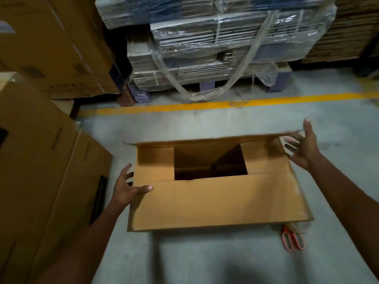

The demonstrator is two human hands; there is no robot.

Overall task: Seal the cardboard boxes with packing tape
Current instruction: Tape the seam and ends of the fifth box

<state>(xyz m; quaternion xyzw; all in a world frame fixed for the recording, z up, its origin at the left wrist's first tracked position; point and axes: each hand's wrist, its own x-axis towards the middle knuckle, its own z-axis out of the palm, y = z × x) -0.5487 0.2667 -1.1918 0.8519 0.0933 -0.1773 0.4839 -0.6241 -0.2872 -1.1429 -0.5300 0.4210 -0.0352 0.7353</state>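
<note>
Orange-handled scissors [293,239] just beside the cardboard box [215,201], floor-level.

The orange-handled scissors [292,238] on the grey floor show only their loops; the blades lie hidden under the brown cardboard box [215,201], beside a blurred clear roll that may be tape. The left hand's [127,188] fingers vanish behind the box's end, and the right hand's [302,148] fingers are motion-blurred.
</note>
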